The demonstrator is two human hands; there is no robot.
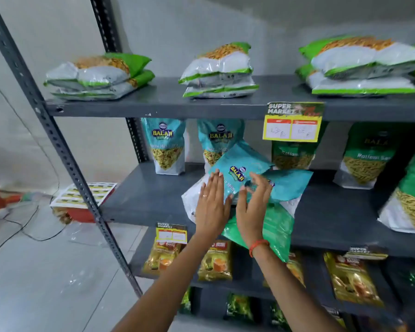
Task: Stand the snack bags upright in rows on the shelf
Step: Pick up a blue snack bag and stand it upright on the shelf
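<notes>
On the grey middle shelf [141,200] two teal Balaji snack bags stand upright at the back: one at the left [164,146] and one beside it [219,140]. A loose pile lies at the shelf's front: a tilted teal bag [240,168], a second teal bag [290,184] and a green bag [277,228] hanging over the edge. My left hand [211,207] rests flat on the tilted teal bag with fingers spread. My right hand [253,207] touches the pile with fingers slightly curled, gripping nothing clearly. Green Ratlami bags [365,156] stand upright to the right.
The top shelf [165,101] carries flat stacks of white-and-green bags [218,73]. A yellow price tag [294,123] hangs from its edge. The lower shelf holds golden packets [216,262]. A slanted steel upright [58,140] is at left, with a box [82,200] and cables on the floor.
</notes>
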